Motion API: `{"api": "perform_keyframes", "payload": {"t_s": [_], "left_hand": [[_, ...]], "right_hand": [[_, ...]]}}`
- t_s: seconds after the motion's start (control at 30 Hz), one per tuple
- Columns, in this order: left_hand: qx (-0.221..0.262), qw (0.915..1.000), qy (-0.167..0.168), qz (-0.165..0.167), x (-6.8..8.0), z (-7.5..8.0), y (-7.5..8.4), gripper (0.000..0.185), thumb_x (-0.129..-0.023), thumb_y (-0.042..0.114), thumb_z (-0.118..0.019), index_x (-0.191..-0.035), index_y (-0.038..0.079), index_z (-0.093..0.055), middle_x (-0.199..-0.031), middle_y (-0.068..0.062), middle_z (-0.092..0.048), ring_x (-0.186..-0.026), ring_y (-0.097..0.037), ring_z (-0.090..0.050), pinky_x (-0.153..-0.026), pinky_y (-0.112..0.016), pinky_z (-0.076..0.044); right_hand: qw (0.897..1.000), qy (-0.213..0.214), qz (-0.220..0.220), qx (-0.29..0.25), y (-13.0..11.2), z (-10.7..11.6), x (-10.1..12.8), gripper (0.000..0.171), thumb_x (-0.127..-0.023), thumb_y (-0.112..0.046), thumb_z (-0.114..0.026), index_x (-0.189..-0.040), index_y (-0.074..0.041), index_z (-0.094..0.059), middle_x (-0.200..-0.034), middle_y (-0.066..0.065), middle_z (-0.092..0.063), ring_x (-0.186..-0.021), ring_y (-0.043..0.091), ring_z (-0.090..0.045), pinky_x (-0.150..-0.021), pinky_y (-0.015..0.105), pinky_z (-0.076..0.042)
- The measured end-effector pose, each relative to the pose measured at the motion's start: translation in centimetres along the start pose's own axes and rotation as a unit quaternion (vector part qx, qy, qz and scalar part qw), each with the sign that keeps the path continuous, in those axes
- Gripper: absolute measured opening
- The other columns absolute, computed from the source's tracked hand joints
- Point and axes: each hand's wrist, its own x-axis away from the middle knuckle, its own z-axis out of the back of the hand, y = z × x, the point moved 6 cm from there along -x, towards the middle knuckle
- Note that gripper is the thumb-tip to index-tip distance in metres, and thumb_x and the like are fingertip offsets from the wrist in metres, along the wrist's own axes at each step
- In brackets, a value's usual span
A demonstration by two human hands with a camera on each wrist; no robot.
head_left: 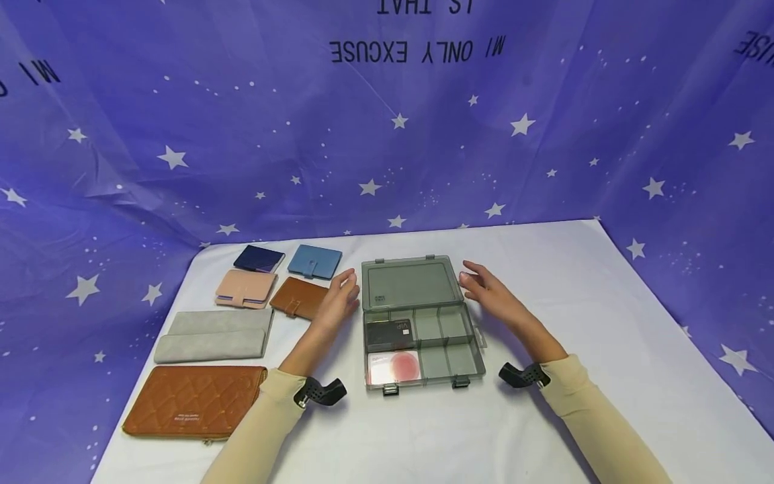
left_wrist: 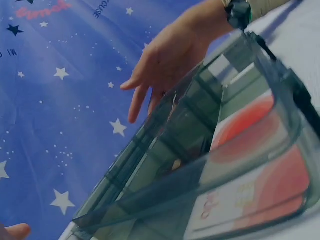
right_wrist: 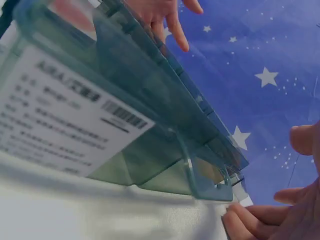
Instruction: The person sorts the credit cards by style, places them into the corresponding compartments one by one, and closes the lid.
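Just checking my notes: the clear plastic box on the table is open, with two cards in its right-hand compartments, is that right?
Not quite. The box is open, but the black card and the red and white card lie in its left-hand compartments, as the head view shows.

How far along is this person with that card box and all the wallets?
Done: the storage box lies open, a black card and a red-spotted card in its left compartments. In hand: left hand and right hand flank the lid, holding nothing. Left: other compartments look empty; six wallets lie closed.
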Motion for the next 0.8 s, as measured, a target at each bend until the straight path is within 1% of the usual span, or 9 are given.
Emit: {"api": "perform_keyframes", "payload": {"t_s": [0.07, 0.17, 0.2, 0.3, 0.37, 0.43, 0.57, 0.7, 0.8], "left_hand": [[0.051, 0.9987, 0.007, -0.001, 0.0, -0.1, -0.3, 0.06, -0.119, 0.03, -0.035, -0.169, 0.002, -0.02, -0.172, -0.029, -0.021, -0.161, -0.04, -0.027, -0.13, -0.05, -0.025], [0.123, 0.9923, 0.01, -0.004, 0.0, -0.2, -0.5, 0.059, -0.118, 0.029, -0.032, -0.169, 0.002, -0.021, -0.171, -0.031, -0.023, -0.161, -0.04, -0.026, -0.131, -0.05, -0.022], [0.136, 0.9906, 0.011, -0.012, 0.1, -0.3, -0.3, 0.059, -0.118, 0.029, -0.032, -0.169, 0.002, -0.021, -0.173, -0.032, -0.02, -0.162, -0.041, -0.024, -0.131, -0.05, -0.022], [0.146, 0.9881, 0.009, -0.046, 0.2, -0.3, 0.3, 0.06, -0.118, 0.032, -0.032, -0.168, 0.0, -0.022, -0.173, -0.032, -0.022, -0.162, -0.042, -0.026, -0.131, -0.049, -0.023], [0.124, 0.989, 0.005, -0.08, 0.4, -0.1, 1.1, 0.06, -0.119, 0.032, -0.034, -0.167, -0.002, -0.024, -0.172, -0.032, -0.025, -0.16, -0.043, -0.029, -0.13, -0.05, -0.024], [0.088, 0.9901, 0.002, -0.11, 0.7, 0.0, 1.9, 0.059, -0.119, 0.033, -0.035, -0.166, -0.001, -0.025, -0.171, -0.03, -0.03, -0.157, -0.044, -0.034, -0.129, -0.051, -0.027], [0.007, 0.9895, -0.005, -0.144, 1.5, 0.2, 3.6, 0.059, -0.118, 0.034, -0.037, -0.167, 0.004, -0.025, -0.166, -0.027, -0.04, -0.152, -0.044, -0.043, -0.127, -0.053, -0.031], [-0.045, 0.9843, -0.025, -0.169, 2.3, 0.1, 5.2, 0.055, -0.119, 0.03, -0.038, -0.166, 0.002, -0.03, -0.156, -0.029, -0.047, -0.146, -0.046, -0.048, -0.127, -0.051, -0.032], [-0.093, 0.9763, -0.041, -0.191, 3.2, -0.2, 6.2, 0.048, -0.119, 0.026, -0.038, -0.158, -0.002, -0.043, -0.15, -0.029, -0.051, -0.143, -0.046, -0.052, -0.125, -0.052, -0.036]], "right_hand": [[0.999, -0.012, -0.006, -0.043, 0.2, -0.1, -0.1, 0.074, -0.117, -0.035, -0.044, -0.171, 0.002, -0.008, -0.165, 0.038, -0.033, -0.151, 0.053, -0.04, -0.123, 0.057, -0.035], [0.997, -0.016, -0.01, -0.081, 0.3, -0.1, -0.3, 0.076, -0.117, -0.036, -0.045, -0.172, -0.001, -0.005, -0.167, 0.037, -0.032, -0.152, 0.052, -0.038, -0.124, 0.056, -0.034], [0.996, -0.016, -0.005, -0.087, 0.3, -0.1, -0.3, 0.076, -0.117, -0.035, -0.045, -0.172, -0.001, -0.005, -0.168, 0.036, -0.031, -0.153, 0.051, -0.037, -0.124, 0.056, -0.034], [0.995, -0.003, 0.02, -0.099, 0.0, 0.2, -0.2, 0.073, -0.117, -0.034, -0.045, -0.172, -0.001, -0.009, -0.169, 0.033, -0.031, -0.155, 0.049, -0.036, -0.124, 0.055, -0.035], [0.993, 0.006, 0.047, -0.106, -0.6, 0.6, -0.1, 0.07, -0.118, -0.032, -0.044, -0.172, -0.001, -0.011, -0.169, 0.032, -0.032, -0.155, 0.048, -0.036, -0.124, 0.055, -0.034], [0.993, 0.011, 0.068, -0.1, -1.3, 1.0, 0.1, 0.068, -0.118, -0.032, -0.043, -0.172, -0.003, -0.013, -0.168, 0.031, -0.035, -0.155, 0.046, -0.037, -0.124, 0.054, -0.034], [0.993, 0.009, 0.101, -0.057, -2.9, 1.7, 0.5, 0.063, -0.118, -0.031, -0.042, -0.171, -0.005, -0.02, -0.161, 0.031, -0.044, -0.151, 0.046, -0.042, -0.123, 0.049, -0.038], [0.99, 0.003, 0.142, 0.012, -4.7, 2.4, 0.9, 0.055, -0.12, -0.03, -0.035, -0.169, -0.007, -0.03, -0.152, 0.027, -0.052, -0.143, 0.038, -0.05, -0.119, 0.036, -0.043], [0.981, 0.005, 0.183, 0.057, -6.1, 2.8, 1.9, 0.048, -0.12, -0.027, -0.031, -0.163, -0.009, -0.045, -0.15, 0.018, -0.058, -0.137, 0.026, -0.055, -0.115, 0.028, -0.044]]}}
